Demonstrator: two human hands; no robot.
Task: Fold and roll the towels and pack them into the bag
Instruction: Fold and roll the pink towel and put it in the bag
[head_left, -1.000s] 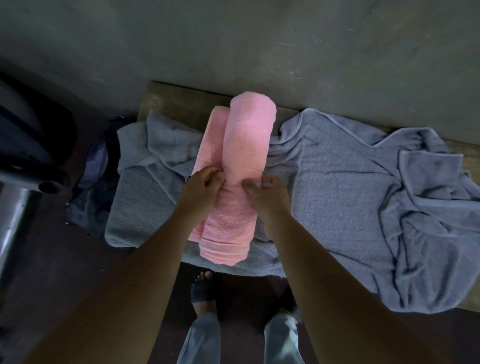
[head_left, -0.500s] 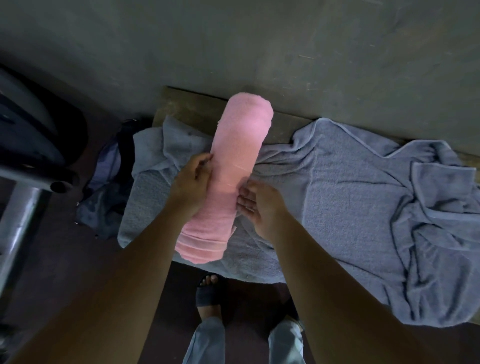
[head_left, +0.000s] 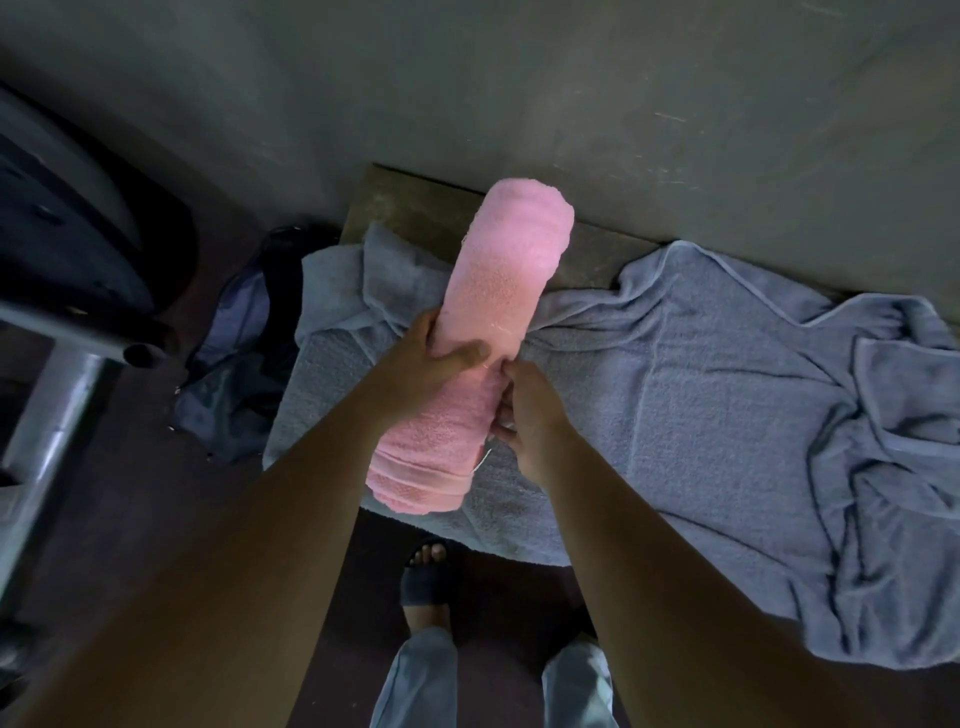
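Pink towel roll (head_left: 501, 312), one, gripped by two hands (head_left: 423, 366) (head_left: 527, 410) on grey towelling (head_left: 701, 395).

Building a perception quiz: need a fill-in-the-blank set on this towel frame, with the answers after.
The rolled towel is ____ in colour.
The left hand holds it with its ____ lying across the top.
The right hand meets the roll on its ____ side.
The dark bag lies on the floor to the ____ of the table.
Missing words: pink; thumb; right; left.
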